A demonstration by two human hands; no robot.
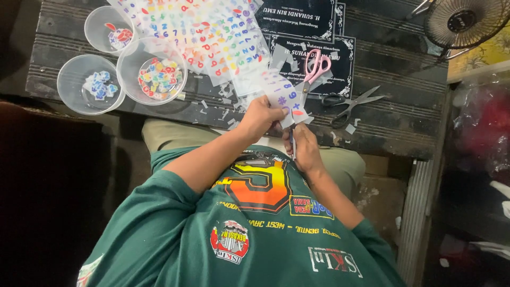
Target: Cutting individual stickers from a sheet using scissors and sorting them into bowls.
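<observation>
The sticker strip (284,98) was just over the table (404,122) edge, pinched in your left hand (260,117), your right hand (305,149) closed on its lower end, so a hard tug could have ripped it near the pink scissors (317,69).

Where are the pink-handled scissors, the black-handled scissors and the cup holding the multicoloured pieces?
pink-handled scissors (317,68): head view, on the handle loops.
black-handled scissors (355,102): head view, at the pivot.
cup of multicoloured pieces (127,58): head view, on its rim.
</observation>
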